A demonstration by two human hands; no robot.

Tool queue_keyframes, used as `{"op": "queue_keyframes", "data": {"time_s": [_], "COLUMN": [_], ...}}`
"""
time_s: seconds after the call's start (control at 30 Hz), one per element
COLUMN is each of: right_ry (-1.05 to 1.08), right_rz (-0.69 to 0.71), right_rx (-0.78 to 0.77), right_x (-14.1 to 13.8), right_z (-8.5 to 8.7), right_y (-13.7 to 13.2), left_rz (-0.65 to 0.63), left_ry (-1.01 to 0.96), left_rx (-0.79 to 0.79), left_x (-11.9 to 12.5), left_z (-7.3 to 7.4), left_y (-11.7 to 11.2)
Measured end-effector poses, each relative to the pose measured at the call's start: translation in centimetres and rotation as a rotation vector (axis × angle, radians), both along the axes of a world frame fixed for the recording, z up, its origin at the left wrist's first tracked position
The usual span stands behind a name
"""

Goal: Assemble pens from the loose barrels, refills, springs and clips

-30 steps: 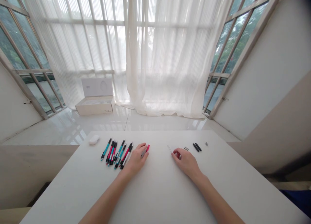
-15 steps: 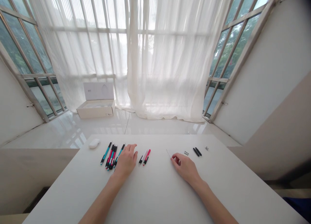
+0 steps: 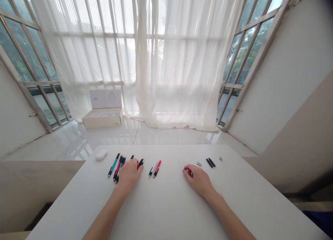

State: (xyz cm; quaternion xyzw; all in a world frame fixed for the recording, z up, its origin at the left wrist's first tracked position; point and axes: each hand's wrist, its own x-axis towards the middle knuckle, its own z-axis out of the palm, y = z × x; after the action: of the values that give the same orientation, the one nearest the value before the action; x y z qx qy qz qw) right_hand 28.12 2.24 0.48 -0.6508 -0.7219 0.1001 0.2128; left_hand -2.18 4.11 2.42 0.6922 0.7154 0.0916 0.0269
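Note:
My left hand [image 3: 128,174] lies over the pens at the left, its fingers curled down around a pen [image 3: 141,163] whose black tip end shows between thumb and forefinger. The hand covers the rest of that pen's barrel. Beside it, several teal, red and black pens [image 3: 119,166] lie in a group. My right hand [image 3: 197,179] rests on the table with thumb and fingers pinched on a thin, pale pen refill [image 3: 180,164], which points up and to the left. Between the hands lie a white pen barrel part [image 3: 153,168] and a red pen barrel part [image 3: 157,168], both with black clip ends.
Small metal springs [image 3: 199,164], two black grip sleeves [image 3: 211,162] and small grey tips [image 3: 221,159] lie right of my right hand. A white earbud case [image 3: 101,154] sits at the table's far left. An open box [image 3: 102,121] stands on the sill behind the white table [image 3: 166,205].
My left hand has moved slightly left and its fingers have curled down; pen tips it covered before now show beside its thumb. My right hand stays in place with the refill.

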Motion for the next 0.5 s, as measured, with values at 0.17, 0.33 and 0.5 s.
{"op": "queue_keyframes", "data": {"time_s": [0.17, 0.33, 0.5], "right_ry": [-0.002, 0.023, 0.248], "right_rz": [0.01, 0.023, 0.131], "right_rx": [-0.013, 0.001, 0.06], "right_x": [0.1, 0.4, -0.5], "right_z": [-0.2, -0.4, 0.8], "right_y": [0.1, 0.3, -0.2], "left_rz": [0.002, -0.093, -0.5], "left_ry": [-0.078, -0.099, -0.237], "left_rx": [-0.018, 0.198, 0.547], "left_x": [-0.2, -0.1, 2.6], "left_z": [-0.4, 0.2, 1.1], "left_y": [0.2, 0.0, -1.8]}}
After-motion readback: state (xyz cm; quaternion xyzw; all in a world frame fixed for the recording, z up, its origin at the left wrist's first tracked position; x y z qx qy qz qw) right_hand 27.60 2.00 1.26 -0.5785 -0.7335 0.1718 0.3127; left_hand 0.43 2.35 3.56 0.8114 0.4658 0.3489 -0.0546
